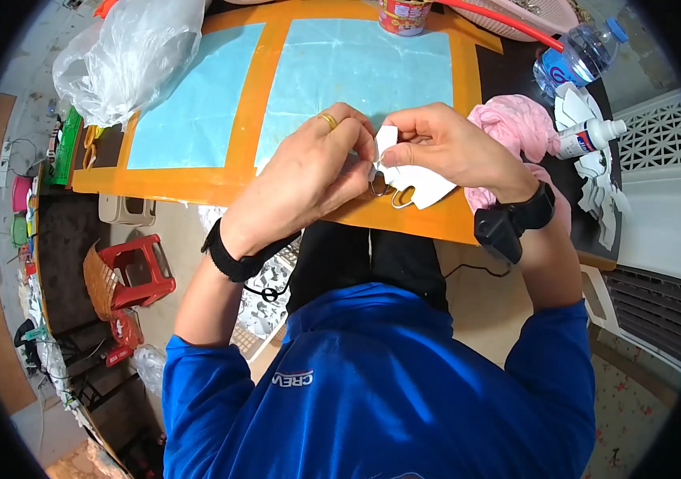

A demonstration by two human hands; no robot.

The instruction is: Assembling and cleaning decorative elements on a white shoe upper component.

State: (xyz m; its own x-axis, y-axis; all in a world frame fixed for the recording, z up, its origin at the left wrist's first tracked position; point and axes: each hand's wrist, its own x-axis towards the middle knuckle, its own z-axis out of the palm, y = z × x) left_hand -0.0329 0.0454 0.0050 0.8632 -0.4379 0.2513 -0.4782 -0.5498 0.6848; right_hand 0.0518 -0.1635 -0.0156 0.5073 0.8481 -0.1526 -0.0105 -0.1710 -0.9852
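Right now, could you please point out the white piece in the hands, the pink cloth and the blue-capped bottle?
White piece [423,181]: head view, on its broad flat part.
Pink cloth [516,124]: head view, on its bunched upper part.
Blue-capped bottle [585,57]: head view, on its clear body.

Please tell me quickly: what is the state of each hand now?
Left hand: closed in a pinch; what it grips is hidden.
Right hand: closed, holding a white cut-out piece.

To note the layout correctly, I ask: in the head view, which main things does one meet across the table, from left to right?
Plastic bag, left hand, right hand, pink cloth, water bottle.
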